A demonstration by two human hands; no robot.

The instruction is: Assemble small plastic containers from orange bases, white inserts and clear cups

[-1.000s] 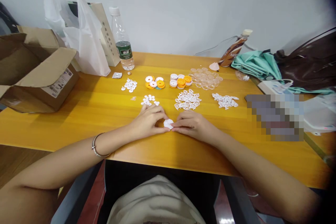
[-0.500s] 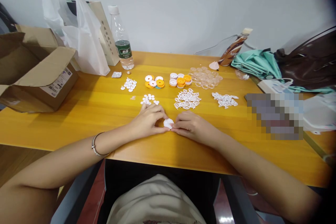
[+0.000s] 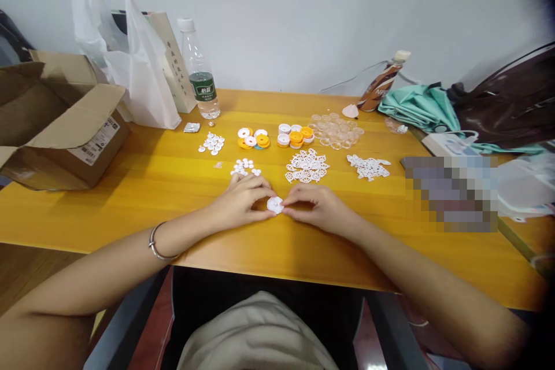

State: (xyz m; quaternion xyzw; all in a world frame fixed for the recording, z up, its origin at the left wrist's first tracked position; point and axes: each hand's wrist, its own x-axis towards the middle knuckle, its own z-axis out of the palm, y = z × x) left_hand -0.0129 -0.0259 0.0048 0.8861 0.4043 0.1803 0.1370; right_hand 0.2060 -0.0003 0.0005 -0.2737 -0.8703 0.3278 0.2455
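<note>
Low over the table's near part, a small white round plastic piece (image 3: 274, 204) with a raised centre is held between both hands. My left hand (image 3: 243, 199) grips it by its left side, index finger on the far edge and thumb on the near edge. Thumb and index finger of my right hand (image 3: 318, 207) pinch at its right edge. Just beyond my left hand lie small white caps (image 3: 245, 165), partly hidden by the fingers. White openwork pieces (image 3: 307, 166) are heaped beyond my right hand.
Farther back are white stemmed discs (image 3: 211, 143), orange and white rings (image 3: 254, 138), stacked round cases (image 3: 295, 135), clear rings (image 3: 337, 130) and white flat parts (image 3: 368, 166). A cardboard box (image 3: 65, 127) and water bottle (image 3: 202, 81) stand left; a brown bottle (image 3: 384, 84) leans right.
The fingers of my right hand have straightened and shifted to the edge of the white round piece, so its raised centre now shows. The camera view has tilted slightly.
</note>
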